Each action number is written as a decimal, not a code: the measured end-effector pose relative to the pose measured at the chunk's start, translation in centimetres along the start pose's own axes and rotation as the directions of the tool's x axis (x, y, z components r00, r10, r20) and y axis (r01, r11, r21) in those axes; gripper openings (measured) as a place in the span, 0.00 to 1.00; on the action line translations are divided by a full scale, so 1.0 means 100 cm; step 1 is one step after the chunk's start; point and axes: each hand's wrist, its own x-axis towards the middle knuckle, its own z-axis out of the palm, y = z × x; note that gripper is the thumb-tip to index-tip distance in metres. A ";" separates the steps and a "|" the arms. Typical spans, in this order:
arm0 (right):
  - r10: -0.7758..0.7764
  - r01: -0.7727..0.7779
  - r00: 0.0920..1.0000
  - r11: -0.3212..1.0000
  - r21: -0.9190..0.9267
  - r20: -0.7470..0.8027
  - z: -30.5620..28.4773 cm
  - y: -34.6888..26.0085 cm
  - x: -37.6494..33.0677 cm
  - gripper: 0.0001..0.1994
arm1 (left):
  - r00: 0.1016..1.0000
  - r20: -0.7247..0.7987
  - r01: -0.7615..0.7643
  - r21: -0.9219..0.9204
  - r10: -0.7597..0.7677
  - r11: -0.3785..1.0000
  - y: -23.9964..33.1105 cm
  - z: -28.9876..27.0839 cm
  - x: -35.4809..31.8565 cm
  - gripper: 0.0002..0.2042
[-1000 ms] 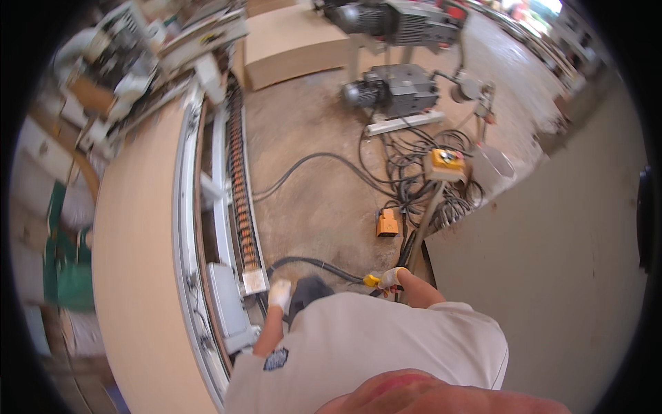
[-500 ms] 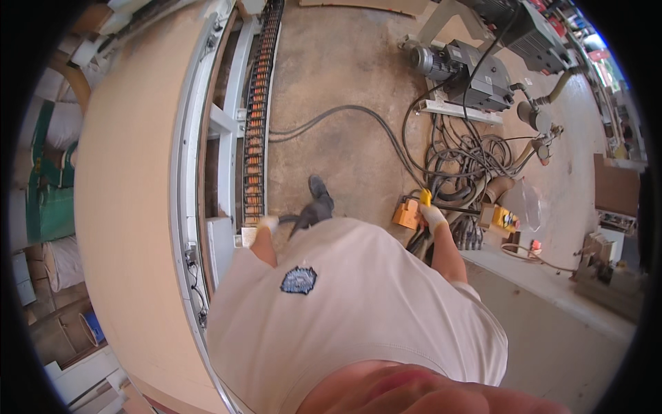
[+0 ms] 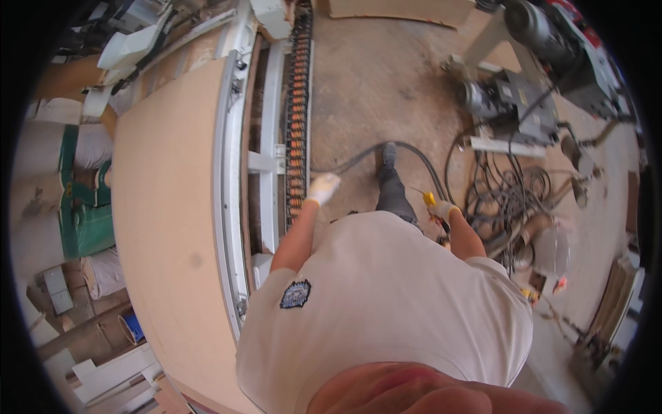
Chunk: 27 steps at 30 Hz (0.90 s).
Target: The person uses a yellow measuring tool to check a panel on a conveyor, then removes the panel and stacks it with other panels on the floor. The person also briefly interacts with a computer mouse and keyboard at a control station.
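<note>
My left hand [image 3: 321,188], in a pale work glove, swings free at my side with nothing in it, close to the black and orange cable chain [image 3: 296,110] of the machine. My right hand [image 3: 441,210], also gloved, is closed around a small yellow tool [image 3: 429,199] near my hip. My leg and dark shoe [image 3: 388,156] step forward over a black hose [image 3: 358,160] on the concrete floor. My beige shirt fills the lower middle of the view.
A large tan board [image 3: 162,228] lies on the machine bed at left, edged by a white rail [image 3: 224,193]. A tangle of cables [image 3: 507,196] and grey motor units [image 3: 510,103] lie at right. Green sacks [image 3: 83,214] and wood offcuts [image 3: 110,372] sit at far left.
I have walked forward along the machine. The view turned, and the yellow boxes on the floor by my right hand dropped out of sight. My right hand kept hold of the yellow tool.
</note>
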 end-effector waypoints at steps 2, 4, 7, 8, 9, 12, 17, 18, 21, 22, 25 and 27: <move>0.089 -0.089 0.996 0.996 -0.020 0.022 -0.037 -0.028 0.022 0.12 | 0.996 0.090 -0.046 0.236 0.025 0.971 -0.028 -0.008 0.004 0.21; 0.042 -0.040 0.999 0.985 -0.171 0.010 -0.078 -0.067 0.038 0.14 | 0.998 0.036 -0.067 0.480 0.057 0.875 -0.056 -0.021 -0.003 0.18; 0.031 -0.026 0.998 0.995 -0.093 0.054 -0.142 -0.153 0.050 0.12 | 0.650 -0.232 0.749 0.034 -0.724 0.662 -0.070 -0.042 -0.038 0.16; -0.017 0.025 0.998 0.993 -0.118 0.067 -0.162 -0.191 0.050 0.12 | 0.538 -0.200 0.776 -0.261 -0.819 0.574 -0.066 -0.052 -0.047 0.16; -0.061 0.067 0.997 0.985 -0.158 0.042 -0.181 -0.235 0.050 0.11 | 0.428 -0.034 0.766 -0.517 -0.903 0.383 -0.057 -0.059 -0.055 0.17; -0.419 0.446 0.874 0.893 -0.063 0.246 -0.220 -0.382 0.034 0.14 | 0.509 -0.224 0.750 -0.358 -0.831 0.556 -0.018 -0.098 -0.038 0.17; -0.594 0.670 0.710 0.736 -0.102 0.378 -0.217 -0.615 -0.025 0.09 | 0.455 -0.576 0.634 -0.327 -0.679 0.701 0.041 -0.138 0.018 0.20; -0.571 0.657 0.738 0.730 -0.190 0.358 -0.208 -0.648 -0.038 0.08 | 0.406 -0.612 0.678 -0.297 -0.679 0.672 0.045 -0.151 0.029 0.21; -0.594 0.682 0.730 0.669 -0.296 0.339 -0.172 -0.716 -0.076 0.08 | 0.266 -0.745 0.762 -0.226 -0.612 0.607 0.036 -0.205 0.060 0.22; -0.610 0.697 0.713 0.666 -0.264 0.344 -0.160 -0.729 -0.087 0.07 | 0.227 -0.787 0.764 -0.221 -0.574 0.606 0.029 -0.225 0.067 0.23; -0.652 0.729 0.680 0.649 -0.217 0.335 -0.125 -0.753 -0.110 0.08 | 0.069 -0.853 0.810 -0.255 -0.518 0.528 0.002 -0.296 0.088 0.23; -0.655 0.730 0.683 0.620 -0.288 0.323 -0.105 -0.763 -0.119 0.08 | -0.037 -0.889 0.795 -0.303 -0.456 0.526 -0.016 -0.332 0.094 0.23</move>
